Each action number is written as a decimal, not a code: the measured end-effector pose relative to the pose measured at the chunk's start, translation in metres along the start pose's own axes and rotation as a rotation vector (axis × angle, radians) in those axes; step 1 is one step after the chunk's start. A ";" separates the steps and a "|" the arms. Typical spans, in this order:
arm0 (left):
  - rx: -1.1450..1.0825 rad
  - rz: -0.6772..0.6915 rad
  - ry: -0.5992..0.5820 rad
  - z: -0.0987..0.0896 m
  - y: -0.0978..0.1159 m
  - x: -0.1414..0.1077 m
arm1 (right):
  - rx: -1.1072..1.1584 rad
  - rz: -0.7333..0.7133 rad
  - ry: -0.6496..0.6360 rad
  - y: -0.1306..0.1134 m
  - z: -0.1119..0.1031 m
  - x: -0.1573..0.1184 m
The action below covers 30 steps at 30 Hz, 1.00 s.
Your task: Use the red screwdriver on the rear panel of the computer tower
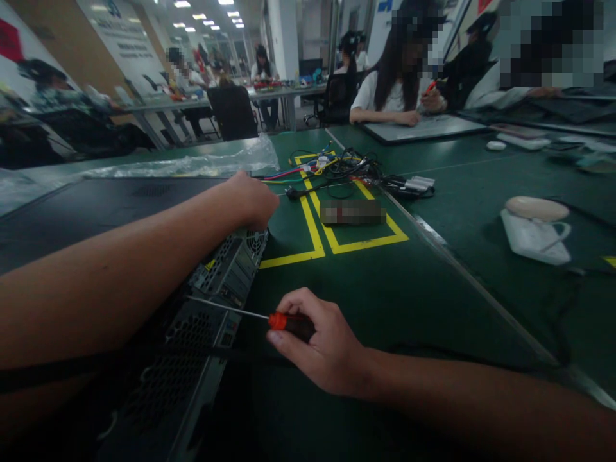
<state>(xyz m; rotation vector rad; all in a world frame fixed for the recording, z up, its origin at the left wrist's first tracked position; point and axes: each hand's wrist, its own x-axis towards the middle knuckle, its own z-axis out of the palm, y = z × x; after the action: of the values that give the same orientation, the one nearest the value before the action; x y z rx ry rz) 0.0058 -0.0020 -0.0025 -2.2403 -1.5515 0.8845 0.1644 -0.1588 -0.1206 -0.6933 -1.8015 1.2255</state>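
A black computer case (pixel 158 189) lies on its side on the green table, its back panel with a fan grille and perforated vents turned towards the right. My right hand (pixel 327 340) is closed round the handle of a screwdriver (pixel 277 321), orange and black. Its long thin shaft points left, and the tip is at the case's back panel; whether it touches a screw cannot be seen. My left hand (pixel 253 200) is curled into a closed shape at the far corner of the case, above the fan grille. Anything inside its fingers is hidden.
Tangled cables (pixel 351 168) lie beyond the case, near yellow tape (pixel 315 234) and a blurred-out dark block (pixel 353 212). Clear plastic wrap (pixel 231 157) lies behind the case. A white cup-like object (pixel 536 234) stands right. A co-worker (pixel 389 96) sits opposite at a flat panel (pixel 426 128).
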 end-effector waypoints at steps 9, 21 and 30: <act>0.049 0.004 -0.004 -0.001 0.000 -0.001 | -0.002 0.013 -0.006 0.000 0.000 -0.001; 0.033 0.000 0.006 -0.001 0.000 -0.001 | -0.082 -0.017 -0.017 -0.003 -0.003 0.000; 0.019 -0.007 0.009 -0.001 0.000 -0.002 | -0.097 -0.056 -0.006 -0.001 -0.002 0.000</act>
<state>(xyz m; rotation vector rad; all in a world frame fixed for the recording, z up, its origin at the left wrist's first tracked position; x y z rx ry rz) 0.0062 -0.0037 -0.0013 -2.2214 -1.5402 0.8824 0.1663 -0.1578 -0.1195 -0.6901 -1.8831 1.1103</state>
